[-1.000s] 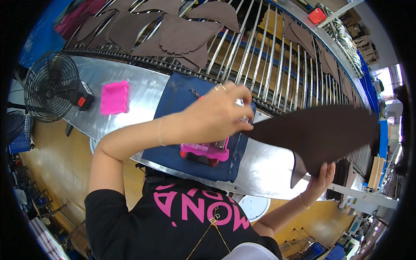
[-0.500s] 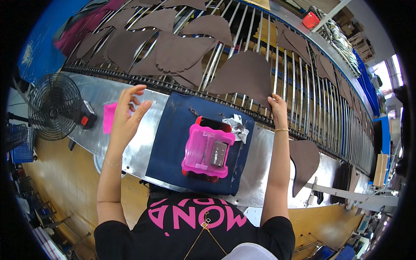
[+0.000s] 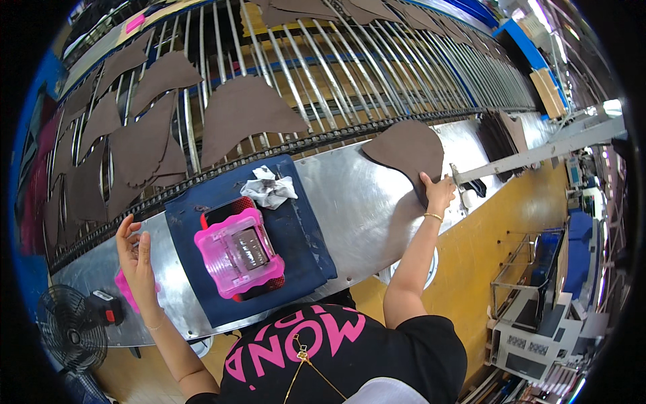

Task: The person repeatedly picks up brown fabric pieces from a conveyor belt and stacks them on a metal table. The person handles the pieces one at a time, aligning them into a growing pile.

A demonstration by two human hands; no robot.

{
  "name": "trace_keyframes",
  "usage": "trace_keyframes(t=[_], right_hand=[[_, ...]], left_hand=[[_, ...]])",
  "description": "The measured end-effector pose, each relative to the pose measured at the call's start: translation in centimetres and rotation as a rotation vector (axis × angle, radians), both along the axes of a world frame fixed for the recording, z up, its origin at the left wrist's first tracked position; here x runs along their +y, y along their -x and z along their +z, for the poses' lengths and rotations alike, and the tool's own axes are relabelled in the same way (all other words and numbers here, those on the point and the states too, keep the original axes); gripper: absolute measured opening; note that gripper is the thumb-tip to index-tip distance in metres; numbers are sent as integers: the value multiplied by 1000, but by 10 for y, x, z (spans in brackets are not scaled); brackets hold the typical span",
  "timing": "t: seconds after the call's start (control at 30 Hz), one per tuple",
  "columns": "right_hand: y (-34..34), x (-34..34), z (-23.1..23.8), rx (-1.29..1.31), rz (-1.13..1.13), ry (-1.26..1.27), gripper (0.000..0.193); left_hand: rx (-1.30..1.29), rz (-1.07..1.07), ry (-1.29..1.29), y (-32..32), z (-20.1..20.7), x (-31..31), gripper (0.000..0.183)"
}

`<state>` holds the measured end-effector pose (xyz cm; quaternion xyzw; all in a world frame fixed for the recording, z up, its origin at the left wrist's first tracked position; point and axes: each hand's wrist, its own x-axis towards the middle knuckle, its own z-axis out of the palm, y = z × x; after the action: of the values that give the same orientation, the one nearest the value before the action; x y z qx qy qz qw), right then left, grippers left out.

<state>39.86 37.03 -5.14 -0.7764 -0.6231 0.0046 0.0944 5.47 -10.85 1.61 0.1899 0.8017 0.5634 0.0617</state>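
Observation:
My right hand (image 3: 439,195) grips the near edge of a brown leather-like cut panel (image 3: 408,149), thumb on top. The panel lies on the metal table, with part of its lower edge under my hand. Over the left of the table my left hand (image 3: 136,254) hangs in the air, fingers apart, holding nothing. Between the hands a pink scalloped tray (image 3: 219,259) bears a dark shiny block (image 3: 249,248). Beneath the tray a red-and-black object (image 3: 274,283) shows in part, resting on a dark blue mat (image 3: 301,259). A stained, crumpled white wipe (image 3: 269,188) lies beside the tray.
Along the table's far side runs a rack of metal rods (image 3: 323,87) with a chain edge, bearing several brown panels (image 3: 249,111). A black fan (image 3: 73,330) stands at the left. Right of my hand are a metal arm (image 3: 538,151) and a stack of dark panels (image 3: 498,145).
My right hand has left the panel on the rods and now holds the one lying on the table at the right. The view has turned rightward. My left hand stays raised and open.

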Motion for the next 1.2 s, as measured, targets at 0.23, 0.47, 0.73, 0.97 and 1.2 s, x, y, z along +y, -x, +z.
trace_keyframes(t=[0.23,0.47,0.73,0.97,1.2], right_hand=[[-22,1,-7,56,33,-24,57],[-7,-8,-6,-105,118,-109,47],[-20,9,-12,70,74,19,57],[-44,35,-11,228,50,198,63],[-28,1,22,206,467,-109,41]], left_hand=[[36,-86,-19,-6,9,23,42],[11,-67,-14,-13,11,16,44],[34,-80,2,-14,5,13,45],[-2,-103,17,-13,3,16,46],[18,-155,-4,-10,8,24,46]])
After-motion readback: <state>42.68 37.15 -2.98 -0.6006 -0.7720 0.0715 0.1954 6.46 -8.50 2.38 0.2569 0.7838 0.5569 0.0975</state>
